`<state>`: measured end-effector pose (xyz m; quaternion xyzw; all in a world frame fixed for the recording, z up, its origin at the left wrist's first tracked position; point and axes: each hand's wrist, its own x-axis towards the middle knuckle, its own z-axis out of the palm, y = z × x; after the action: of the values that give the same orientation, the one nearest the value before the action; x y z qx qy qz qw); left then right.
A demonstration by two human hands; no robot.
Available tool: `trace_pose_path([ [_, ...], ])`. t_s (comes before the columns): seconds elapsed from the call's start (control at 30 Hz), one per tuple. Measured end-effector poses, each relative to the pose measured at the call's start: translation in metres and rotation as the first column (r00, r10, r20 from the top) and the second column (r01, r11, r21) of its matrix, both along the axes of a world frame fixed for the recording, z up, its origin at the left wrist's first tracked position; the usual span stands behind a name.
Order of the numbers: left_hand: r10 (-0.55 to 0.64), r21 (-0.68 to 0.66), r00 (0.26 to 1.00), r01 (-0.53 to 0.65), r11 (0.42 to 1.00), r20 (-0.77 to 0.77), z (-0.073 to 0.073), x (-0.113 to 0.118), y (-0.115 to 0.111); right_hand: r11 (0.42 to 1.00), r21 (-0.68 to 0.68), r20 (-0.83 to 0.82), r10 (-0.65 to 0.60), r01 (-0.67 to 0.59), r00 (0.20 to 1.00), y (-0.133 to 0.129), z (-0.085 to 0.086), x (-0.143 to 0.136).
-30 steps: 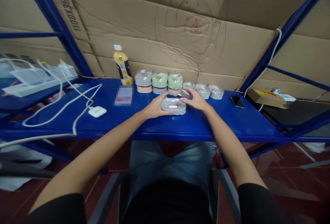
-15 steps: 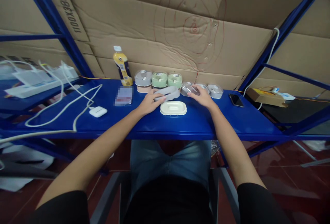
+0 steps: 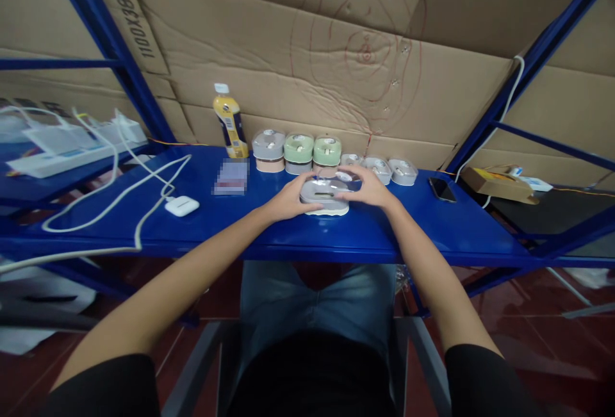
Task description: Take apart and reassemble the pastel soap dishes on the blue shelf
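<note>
A cream oval base lies on the blue table, mostly covered by a grey oval ring with a slot in its middle. My left hand is closed around the ring's left end, thumb along its near side. A clear lid is in my right hand, at the right end of the ring and just above it. Whether lid and ring touch is hidden by my fingers. Behind my hands stand stacked oval boxes, grey and green, with several low clear-lidded parts to their right.
A yellow bottle stands at the back left, with a blurred flat object before it. White cables and a white case lie on the left. A phone and an open cardboard box are to the right.
The grey ring has moved towards me onto the cream base. My right hand has brought the clear lid left and nearer, over the ring.
</note>
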<state>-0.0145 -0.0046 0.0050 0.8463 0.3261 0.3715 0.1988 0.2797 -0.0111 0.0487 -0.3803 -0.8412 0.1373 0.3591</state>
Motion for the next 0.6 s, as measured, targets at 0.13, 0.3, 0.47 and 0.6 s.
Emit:
trace_pose_path([
  [0.13, -0.010, -0.046, 1.000, 0.009, 0.999, -0.014, -0.005, 0.001, 0.004, 0.998, -0.005, 0.069, 0.057, -0.057, 0.996, -0.003, -0.007, -0.025],
  [0.3, -0.012, -0.033, 0.999, 0.011, 0.999, -0.036, -0.007, 0.001, 0.004, 0.996, -0.016, 0.080, 0.091, -0.090, 0.993, -0.001, -0.009, -0.034],
  [0.47, -0.030, 0.025, 0.998, 0.032, 0.999, -0.052, -0.008, 0.004, 0.000, 0.994, -0.036, 0.129, 0.109, -0.105, 0.986, -0.002, -0.005, -0.032],
  [0.6, -0.041, 0.009, 0.996, 0.042, 0.999, -0.078, -0.009, 0.004, 0.002, 0.994, -0.061, 0.143, 0.103, -0.095, 0.984, -0.001, -0.012, -0.033],
])
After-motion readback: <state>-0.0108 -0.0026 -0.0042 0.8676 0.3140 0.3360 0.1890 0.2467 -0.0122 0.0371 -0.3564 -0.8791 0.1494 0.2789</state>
